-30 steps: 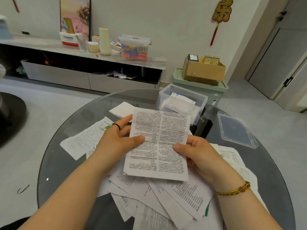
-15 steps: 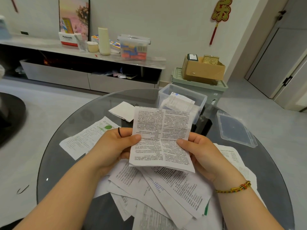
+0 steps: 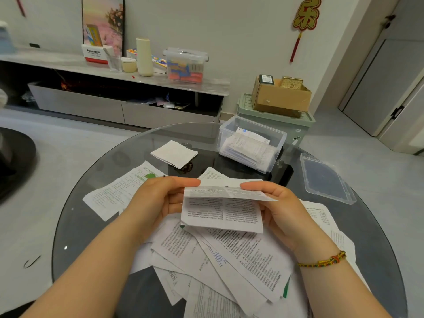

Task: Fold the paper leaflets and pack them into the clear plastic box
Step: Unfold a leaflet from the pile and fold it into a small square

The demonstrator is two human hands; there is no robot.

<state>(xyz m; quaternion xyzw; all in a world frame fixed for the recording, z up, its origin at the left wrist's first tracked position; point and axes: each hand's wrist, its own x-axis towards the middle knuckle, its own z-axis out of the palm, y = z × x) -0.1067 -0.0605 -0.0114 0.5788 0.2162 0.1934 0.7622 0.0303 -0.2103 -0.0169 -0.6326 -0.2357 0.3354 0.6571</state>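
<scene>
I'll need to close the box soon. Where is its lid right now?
In the head view the clear lid lies flat at the right edge of the glass table, just right of the open plastic box, apart from it.

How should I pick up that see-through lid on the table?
Probably pinch the lid by its raised rim on the edge nearest you, reaching from the right with the right hand once it lets go of the leaflet. The lid lies flat on the glass table near its right edge, so its flat middle gives nothing to grab.
</scene>
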